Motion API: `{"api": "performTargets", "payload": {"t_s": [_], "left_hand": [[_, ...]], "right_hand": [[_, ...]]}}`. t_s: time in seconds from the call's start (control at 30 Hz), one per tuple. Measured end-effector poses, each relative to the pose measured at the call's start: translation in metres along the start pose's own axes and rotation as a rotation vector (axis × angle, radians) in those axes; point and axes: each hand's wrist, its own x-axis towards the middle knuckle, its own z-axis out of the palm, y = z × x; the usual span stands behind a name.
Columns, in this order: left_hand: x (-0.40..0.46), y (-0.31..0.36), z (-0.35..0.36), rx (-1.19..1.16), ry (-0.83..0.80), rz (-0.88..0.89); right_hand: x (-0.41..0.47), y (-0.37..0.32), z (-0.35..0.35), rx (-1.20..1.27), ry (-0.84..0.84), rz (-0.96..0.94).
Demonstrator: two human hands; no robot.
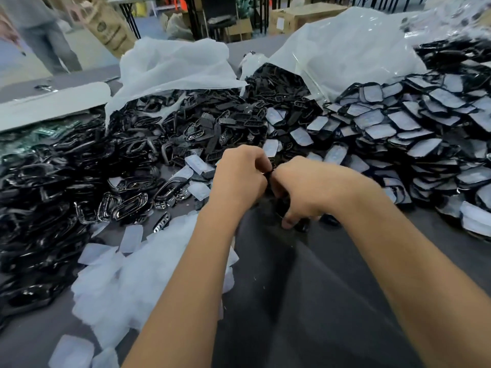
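My left hand (239, 176) and my right hand (310, 189) meet above the grey table (332, 301), just in front of the heaps of parts. Both have curled fingers and pinch the same small black plastic part (270, 173), which is mostly hidden between the fingers. Under my right hand another small black piece (303, 227) lies on the table.
A heap of glossy black frames (66, 176) fills the left. Small black inserts (225, 123) lie in the middle, film-covered black panels (411, 134) on the right. Peeled white films (138, 274) lie near left. Plastic bags (345, 49) stand behind. A person (45, 30) stands far left.
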Motion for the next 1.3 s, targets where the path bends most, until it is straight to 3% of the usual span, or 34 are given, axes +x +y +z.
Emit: {"api": "performTargets", "payload": {"t_s": [0.13,0.23,0.37,0.43,0.5,0.57,0.67,0.73,0.87,0.93,1.03,1.3], "left_hand": [[-0.005,-0.007,-0.009,-0.073,0.039,-0.015],[-0.010,-0.015,-0.020,-0.153,0.091,-0.058],[-0.017,-0.037,-0.045,-0.339,0.100,-0.198],[-0.025,-0.052,-0.061,-0.526,0.043,-0.262],[-0.035,-0.065,-0.075,-0.645,0.091,-0.316],[-0.045,-0.080,-0.088,-0.765,0.221,-0.385],[-0.054,-0.104,-0.101,-0.839,0.471,-0.448],[-0.059,-0.117,-0.104,-0.803,0.561,-0.457],[-0.059,-0.127,-0.095,-0.758,0.566,-0.420],[-0.057,-0.130,-0.089,-0.718,0.548,-0.385],[-0.054,-0.133,-0.085,-0.628,0.535,-0.311],[-0.050,-0.129,-0.078,-0.660,0.442,-0.207]], "right_hand": [[0.006,-0.007,0.000,0.104,-0.045,0.010],[0.014,-0.008,-0.002,0.319,0.091,-0.076],[0.033,-0.030,0.007,0.905,0.413,-0.268],[0.042,-0.048,0.013,1.159,0.466,-0.352],[0.050,-0.064,0.018,1.295,0.454,-0.410],[0.057,-0.078,0.022,1.281,0.468,-0.403],[0.069,-0.097,0.023,0.822,0.562,-0.416],[0.072,-0.114,0.021,0.544,0.470,-0.512],[0.078,-0.141,0.016,0.168,0.210,-0.587],[0.080,-0.145,0.013,0.167,0.177,-0.582],[0.082,-0.137,0.015,0.267,0.256,-0.559],[0.080,-0.110,0.046,1.051,0.635,-0.481]]}}
